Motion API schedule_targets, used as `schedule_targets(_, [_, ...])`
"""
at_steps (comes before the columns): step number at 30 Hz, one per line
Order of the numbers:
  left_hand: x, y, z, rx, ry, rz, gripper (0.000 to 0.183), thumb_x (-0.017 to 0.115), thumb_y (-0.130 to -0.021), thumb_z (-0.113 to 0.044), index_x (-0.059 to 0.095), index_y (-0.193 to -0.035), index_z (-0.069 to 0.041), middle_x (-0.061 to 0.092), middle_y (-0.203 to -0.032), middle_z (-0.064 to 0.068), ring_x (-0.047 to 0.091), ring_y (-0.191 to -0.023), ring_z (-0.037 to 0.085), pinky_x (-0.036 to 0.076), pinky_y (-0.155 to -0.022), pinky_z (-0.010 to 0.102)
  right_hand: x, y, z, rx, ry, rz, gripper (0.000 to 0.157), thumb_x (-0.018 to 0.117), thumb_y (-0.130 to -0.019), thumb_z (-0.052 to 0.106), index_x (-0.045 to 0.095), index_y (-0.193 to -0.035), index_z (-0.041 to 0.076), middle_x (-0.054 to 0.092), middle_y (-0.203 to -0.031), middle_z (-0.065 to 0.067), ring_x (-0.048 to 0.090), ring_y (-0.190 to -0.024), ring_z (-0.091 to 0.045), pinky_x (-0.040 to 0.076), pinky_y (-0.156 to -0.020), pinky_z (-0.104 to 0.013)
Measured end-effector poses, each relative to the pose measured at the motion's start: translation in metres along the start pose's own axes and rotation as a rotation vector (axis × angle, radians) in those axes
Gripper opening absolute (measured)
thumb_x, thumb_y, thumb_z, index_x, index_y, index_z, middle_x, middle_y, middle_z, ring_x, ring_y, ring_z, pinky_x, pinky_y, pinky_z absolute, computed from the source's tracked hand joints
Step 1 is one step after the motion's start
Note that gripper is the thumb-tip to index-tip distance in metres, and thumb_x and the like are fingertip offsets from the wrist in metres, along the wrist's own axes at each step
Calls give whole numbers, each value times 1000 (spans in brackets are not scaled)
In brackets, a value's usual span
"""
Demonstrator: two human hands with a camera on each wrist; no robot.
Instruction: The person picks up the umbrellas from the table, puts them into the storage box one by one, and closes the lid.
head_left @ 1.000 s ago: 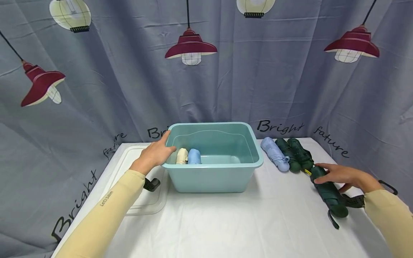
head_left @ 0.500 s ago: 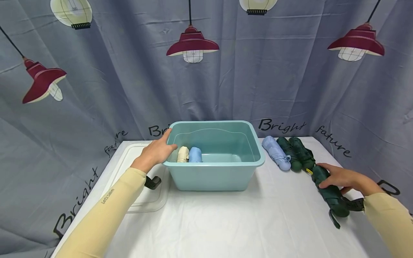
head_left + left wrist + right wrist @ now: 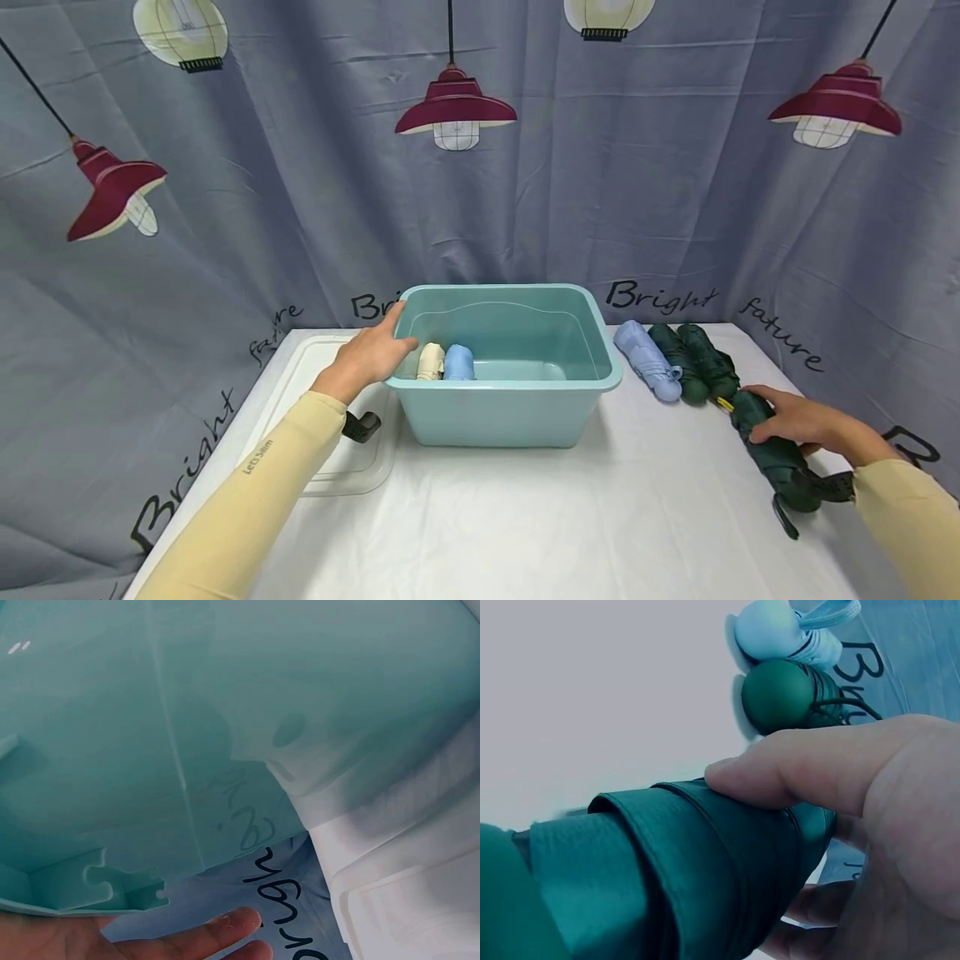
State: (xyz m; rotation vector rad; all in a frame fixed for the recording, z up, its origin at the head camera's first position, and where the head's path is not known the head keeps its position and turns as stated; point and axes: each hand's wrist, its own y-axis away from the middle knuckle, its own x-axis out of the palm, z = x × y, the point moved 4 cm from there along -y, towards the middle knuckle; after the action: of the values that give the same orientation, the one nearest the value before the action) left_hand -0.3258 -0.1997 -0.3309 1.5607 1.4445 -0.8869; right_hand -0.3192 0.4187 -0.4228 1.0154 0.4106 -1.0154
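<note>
One dark green umbrella (image 3: 775,454) at the right of the white worktop (image 3: 562,533), gripped in the right hand (image 3: 810,421), thumb and fingers curled round it. At the left rim of a teal tub (image 3: 498,417), touching it, the left hand (image 3: 367,357), fingers nearly straight. Inside, toward the left, a cream roll (image 3: 431,362) beside a blue roll (image 3: 459,363). Right of the tub, side by side, a light blue umbrella (image 3: 647,361) and two more green umbrellas (image 3: 707,358).

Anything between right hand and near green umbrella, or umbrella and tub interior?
Nothing between right hand and near green umbrella; it's gripped. Toward the tub, its right wall stands in the way; the blue umbrella outside lies beside that path.
</note>
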Motion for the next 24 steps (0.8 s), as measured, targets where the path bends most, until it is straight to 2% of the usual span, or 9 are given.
schedule_targets(5, [0, 1, -1, 1, -8, 0, 79, 41, -98, -50, 0, -163, -35, 50, -149, 19, 60, -116, 36, 46, -83, 52, 1, -2, -3, 25, -18, -8, 100, 70, -91, 26, 1, -155, -5, 10, -138, -50, 46, -114, -60, 53, -80, -58])
schedule_targets(10, [1, 0, -1, -5, -6, -3, 79, 41, -97, -50, 0, -163, -36, 50, -150, 19, 59, -118, 36, 46, -83, 52, 2, 0, -1, 13, -21, -14, 98, 68, -91, 23, 0, -155, -6, 7, -138, -51, 43, -115, -63, 53, -80, -61])
schedule_targets(18, [2, 0, -1, -6, -8, 2, 79, 41, -97, -50, 0, -163, -35, 54, -146, 19, 60, -112, 34, 46, -80, 49, 3, 2, -3, -34, 1, -29, 91, 65, -94, 20, 3, -153, -10, 11, -137, -51, 46, -112, -58, 53, -81, -58])
schedule_targets(24, [0, 0, -1, 1, -7, -1, 79, 41, -98, -50, 0, -163, -34, 53, -146, 19, 60, -114, 35, 46, -84, 52, 0, 3, -2, -48, 10, -41, 89, 65, -94, 20, 5, -152, -11, 12, -137, -51, 45, -113, -58, 54, -80, -55])
